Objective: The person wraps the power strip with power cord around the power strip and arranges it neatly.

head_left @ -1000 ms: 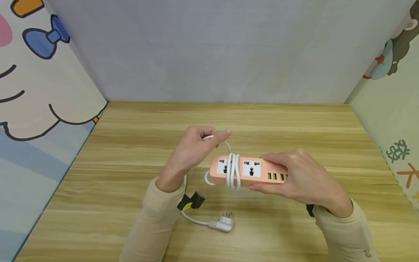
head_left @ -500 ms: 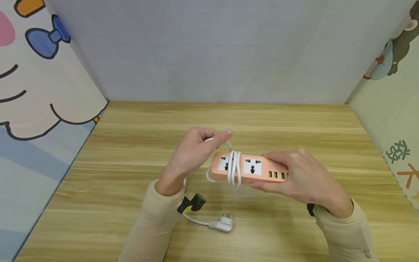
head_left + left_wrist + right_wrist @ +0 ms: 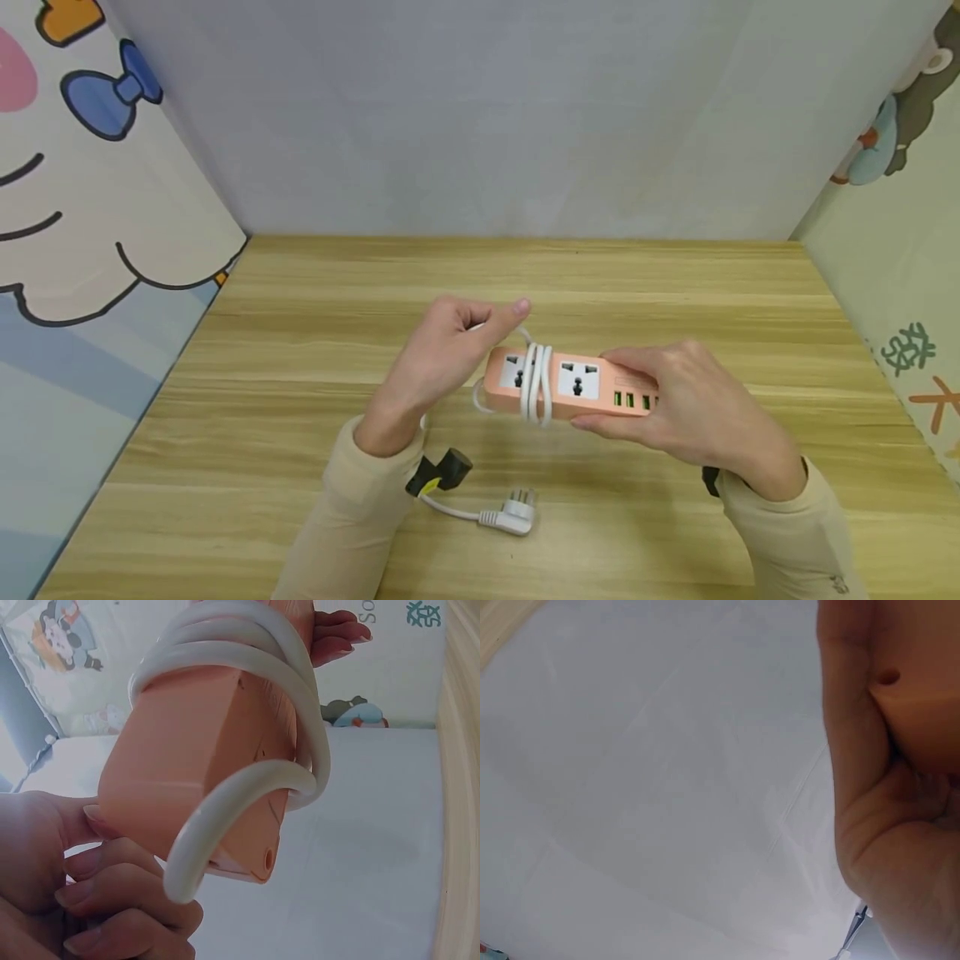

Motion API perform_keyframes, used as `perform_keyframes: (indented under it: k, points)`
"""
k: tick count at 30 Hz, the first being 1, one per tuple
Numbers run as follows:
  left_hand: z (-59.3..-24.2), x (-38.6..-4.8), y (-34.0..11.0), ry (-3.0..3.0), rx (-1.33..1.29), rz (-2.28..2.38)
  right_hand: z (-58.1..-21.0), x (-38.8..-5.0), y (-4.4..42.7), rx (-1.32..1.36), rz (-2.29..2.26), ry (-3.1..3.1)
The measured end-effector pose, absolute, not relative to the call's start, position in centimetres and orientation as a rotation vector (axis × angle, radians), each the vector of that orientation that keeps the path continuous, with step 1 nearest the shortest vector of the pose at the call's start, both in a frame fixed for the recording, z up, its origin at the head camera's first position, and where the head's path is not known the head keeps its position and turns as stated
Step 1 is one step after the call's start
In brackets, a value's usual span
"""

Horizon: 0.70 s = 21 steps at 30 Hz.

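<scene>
power strip [image 3: 566, 405] is held up off the bench [image 3: 615, 283], btwn both hands; the end w/ the usb ports [image 3: 630, 400] is gripped by thumb & fingers of the right hand [image 3: 693, 408]. white cord [image 3: 536, 383] is wound a few turns round the other half, one socket [image 3: 513, 372] partly covered, & a run of it is held in the left hand's [image 3: 442, 354] curled fingers. turns look a bit loose at the near edge, so if tension is lost they could prob. be shed over the strip's end. if tugged too hard, the strip could be twisted, b/c it's gripped at one end only. plug [image 3: 513, 518] is left lying on the bench; cord to it is partly hidden by the black device [image 3: 453, 468] near the left sleeve [image 3: 352, 508], so a snag there is poss., w/ plug being dragged.
</scene>
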<state>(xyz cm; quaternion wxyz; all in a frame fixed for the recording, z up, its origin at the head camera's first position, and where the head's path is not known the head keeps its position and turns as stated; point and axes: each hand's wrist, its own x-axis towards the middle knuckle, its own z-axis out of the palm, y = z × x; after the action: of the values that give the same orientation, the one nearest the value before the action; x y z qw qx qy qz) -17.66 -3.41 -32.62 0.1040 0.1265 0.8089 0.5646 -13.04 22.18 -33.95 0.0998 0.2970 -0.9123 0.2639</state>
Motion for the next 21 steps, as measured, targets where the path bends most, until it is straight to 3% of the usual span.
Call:
perform_keyframes:
  k: [21]
  points:
    - [-32.05,-16.76,-3.08,2.441,0.419,1.617,-33.77,-12.79,22.21,0.818,0.744,-2.674]
